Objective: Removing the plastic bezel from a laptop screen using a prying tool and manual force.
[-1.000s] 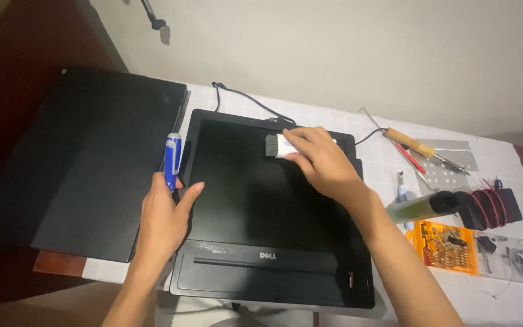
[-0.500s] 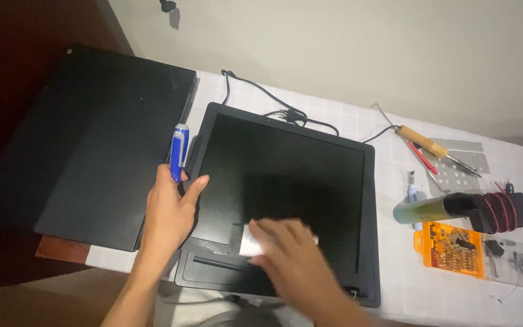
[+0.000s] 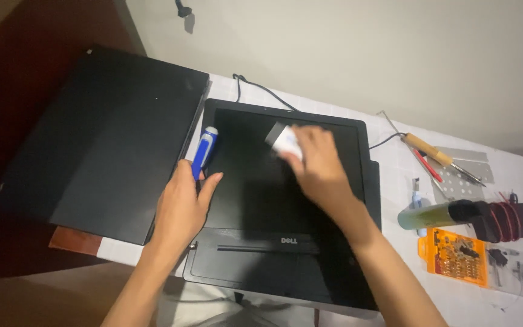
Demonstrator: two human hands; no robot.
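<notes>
A black flat monitor [image 3: 255, 188] lies face up on the white table. My right hand [image 3: 317, 166] presses a small white pad [image 3: 283, 141] against the upper middle of the dark screen. My left hand [image 3: 183, 203] rests on the monitor's left edge and grips a blue and white pen-shaped tool [image 3: 203, 151], which points away from me along the bezel. A black cable [image 3: 261, 89] runs out from the monitor's far edge.
A large black panel [image 3: 104, 133] lies to the left, over the table's edge. To the right lie a wooden-handled soldering iron [image 3: 434, 152], a perforated metal plate [image 3: 464, 175], a green bottle [image 3: 434, 215], an orange bit case [image 3: 458, 255] and a red wire coil [image 3: 506, 219].
My right hand with the white pad swept from the top of the screen down to its lower edge, then back up. The left hand stayed on the left bezel.
</notes>
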